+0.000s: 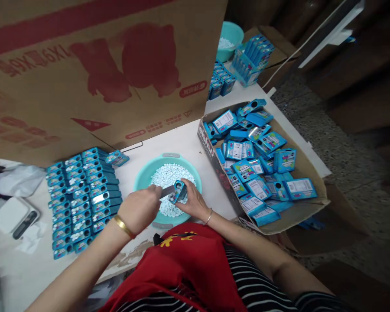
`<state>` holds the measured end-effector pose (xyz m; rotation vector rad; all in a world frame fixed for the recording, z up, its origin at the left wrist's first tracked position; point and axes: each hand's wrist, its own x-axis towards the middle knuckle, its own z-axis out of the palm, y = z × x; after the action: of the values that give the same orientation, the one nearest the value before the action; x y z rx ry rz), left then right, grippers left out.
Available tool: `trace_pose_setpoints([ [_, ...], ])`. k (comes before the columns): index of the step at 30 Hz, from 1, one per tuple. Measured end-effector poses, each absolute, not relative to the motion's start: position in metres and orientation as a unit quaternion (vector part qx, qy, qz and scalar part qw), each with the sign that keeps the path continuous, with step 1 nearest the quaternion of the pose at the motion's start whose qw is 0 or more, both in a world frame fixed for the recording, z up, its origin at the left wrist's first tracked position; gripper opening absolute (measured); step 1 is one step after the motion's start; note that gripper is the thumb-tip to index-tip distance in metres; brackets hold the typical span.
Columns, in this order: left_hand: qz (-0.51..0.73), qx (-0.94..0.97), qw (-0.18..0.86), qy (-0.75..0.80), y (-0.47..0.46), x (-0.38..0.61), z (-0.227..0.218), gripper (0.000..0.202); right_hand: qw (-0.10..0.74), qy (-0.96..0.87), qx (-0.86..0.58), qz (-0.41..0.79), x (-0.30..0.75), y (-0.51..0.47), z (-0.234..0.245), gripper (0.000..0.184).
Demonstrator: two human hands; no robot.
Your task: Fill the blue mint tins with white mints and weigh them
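Observation:
My left hand (141, 209), with a gold bangle at its wrist, is closed around a narrow grey scoop-like tool (167, 191). The tool's far end meets the top of a small blue box (179, 190). My right hand (196, 203) grips that box between thumb and fingers, tilted, with small white pellets at its top. Both hands are over a turquoise bowl (142, 174) that holds a heap of white candy-like pellets (169, 172). The exact shape of the tool's tip is hard to make out.
Rows of upright blue boxes (99, 182) stand at left, near a white scale (14, 214). An open carton (219, 167) full of loose blue boxes is at right. A large cardboard box (110, 69) walls off the back. Another turquoise bowl (235, 32) stands beyond it.

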<state>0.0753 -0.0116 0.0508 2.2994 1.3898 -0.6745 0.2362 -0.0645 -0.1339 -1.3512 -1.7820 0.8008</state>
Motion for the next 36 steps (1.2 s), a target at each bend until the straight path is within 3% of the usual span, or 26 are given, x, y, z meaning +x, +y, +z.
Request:
trace_pose_setpoints([
  [5,-0.089,0.805,0.243,0.534,0.001,0.068,-0.001,0.034,0.382,-0.702,-0.523,0.297,0.225,-0.057,-0.127,0.082],
  [12,-0.069,0.809,0.218,0.541,0.02,0.076,-0.018,0.018,0.378,-0.677,-0.565,0.283,0.258,-0.034,-0.113,0.083],
  [15,-0.052,0.799,0.157,0.578,0.042,0.047,-0.013,0.02,0.417,-0.555,-0.677,0.243,0.329,-0.03,-0.11,0.059],
  [16,-0.048,0.792,0.134,0.593,0.05,0.032,-0.013,0.021,0.391,-0.522,-0.723,0.228,0.356,-0.031,-0.113,0.052],
  [20,-0.088,0.746,0.082,0.655,0.079,-0.033,-0.031,0.027,0.125,-0.552,-0.798,0.209,0.436,-0.045,-0.147,0.035],
  [22,-0.141,0.715,0.088,0.679,0.09,-0.061,-0.048,0.032,0.022,-0.553,-0.8,0.23,0.446,-0.055,-0.164,0.038],
  [25,-0.198,0.687,0.109,0.691,0.105,-0.093,-0.077,0.036,-0.059,-0.557,-0.789,0.252,0.436,-0.062,-0.175,0.046],
  [29,-0.2,0.671,0.113,0.705,0.117,-0.116,-0.103,0.036,-0.101,-0.522,-0.807,0.258,0.421,-0.06,-0.177,0.059],
  [33,-0.159,0.667,0.1,0.721,0.113,-0.125,-0.107,0.043,-0.047,-0.513,-0.817,0.257,0.431,-0.061,-0.185,0.08],
  [36,-0.1,0.69,0.109,0.708,0.094,-0.116,-0.106,0.052,0.01,-0.491,-0.818,0.298,0.438,-0.064,-0.19,0.071],
])
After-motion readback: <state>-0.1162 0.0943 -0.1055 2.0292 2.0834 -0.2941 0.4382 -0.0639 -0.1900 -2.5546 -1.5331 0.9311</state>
